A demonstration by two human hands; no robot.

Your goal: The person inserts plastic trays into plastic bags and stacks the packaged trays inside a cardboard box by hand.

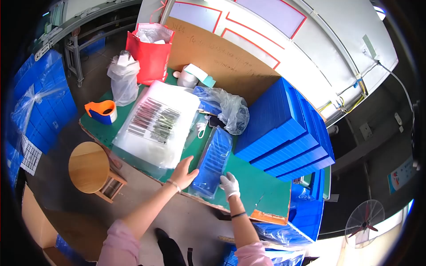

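A blue compartment tray (212, 164) in a clear plastic bag lies lengthwise on the green tabletop. My left hand (183, 174), bare with a bracelet at the wrist, is beside the tray's left edge, thumb and fingers apart. On the opposite side, my right hand (230, 185) wears a white glove and has its fingertips by the tray's right edge, the fingers loosely apart. Whether either hand presses on the bag is not clear. Left of the tray lies a stack of clear plastic bags (181, 106) with a printed, striped patch.
Stacked blue trays (275, 128) stand at the right. Behind are a crumpled clear bag (233, 111), a red bag (148, 55) and a white plastic bag (123, 77). An orange-and-blue tape dispenser (104, 111) sits at the table's left edge, above a wooden stool (88, 166).
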